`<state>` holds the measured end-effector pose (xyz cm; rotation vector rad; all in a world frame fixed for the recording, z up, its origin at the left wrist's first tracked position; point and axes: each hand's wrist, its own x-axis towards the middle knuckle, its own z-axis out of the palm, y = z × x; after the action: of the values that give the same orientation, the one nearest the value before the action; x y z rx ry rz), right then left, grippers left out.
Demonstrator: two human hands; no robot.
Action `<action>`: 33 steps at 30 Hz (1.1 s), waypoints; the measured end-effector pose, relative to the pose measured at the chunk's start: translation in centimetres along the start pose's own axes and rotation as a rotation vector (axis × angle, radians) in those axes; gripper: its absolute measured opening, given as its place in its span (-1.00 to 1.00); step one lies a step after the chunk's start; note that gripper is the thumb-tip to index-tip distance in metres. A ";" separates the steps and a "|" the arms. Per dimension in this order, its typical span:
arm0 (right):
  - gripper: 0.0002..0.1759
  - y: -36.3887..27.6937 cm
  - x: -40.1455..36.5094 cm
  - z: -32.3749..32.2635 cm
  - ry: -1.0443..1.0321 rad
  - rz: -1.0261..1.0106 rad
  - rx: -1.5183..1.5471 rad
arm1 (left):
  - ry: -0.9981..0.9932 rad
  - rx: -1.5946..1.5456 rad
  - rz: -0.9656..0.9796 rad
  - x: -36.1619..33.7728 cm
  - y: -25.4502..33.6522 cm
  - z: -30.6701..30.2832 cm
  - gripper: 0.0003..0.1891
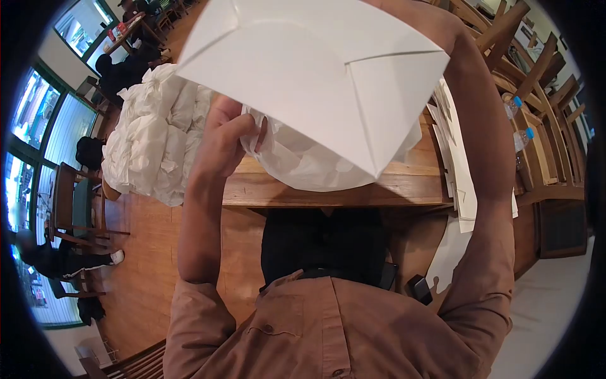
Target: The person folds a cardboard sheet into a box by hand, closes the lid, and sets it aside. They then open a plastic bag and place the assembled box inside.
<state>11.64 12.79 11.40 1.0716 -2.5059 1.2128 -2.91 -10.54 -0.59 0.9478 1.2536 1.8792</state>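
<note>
A white folded paper box [303, 69] fills the upper middle of the view, tilted close to the camera. Below and behind it, a thin white plastic bag [309, 165] hangs over the front edge of the wooden table [404, 183]. My left hand [230, 129] is closed on the bag's left edge, its fingers wrapped round the plastic. The right arm reaches up along the right side and bends behind the box; its hand is hidden. Several wrapped white bundles [151, 142] are stacked to the left of my left hand.
Flat white card sheets [457, 170] lie in a stack at the table's right. Two bottles with blue caps [522, 136] stand farther right, near stacked wooden chairs [543, 82]. Other people sit at a table at the upper left; another person [57, 256] is at the left.
</note>
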 end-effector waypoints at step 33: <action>0.32 1.6 -2.8 5.9 -0.357 0.847 -0.211 | -0.247 0.510 0.028 0.3 4.1 0.3 -0.57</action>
<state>13.58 10.59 5.31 0.1407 -3.4321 0.8934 -3.38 -11.40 3.40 1.4172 1.5994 1.4248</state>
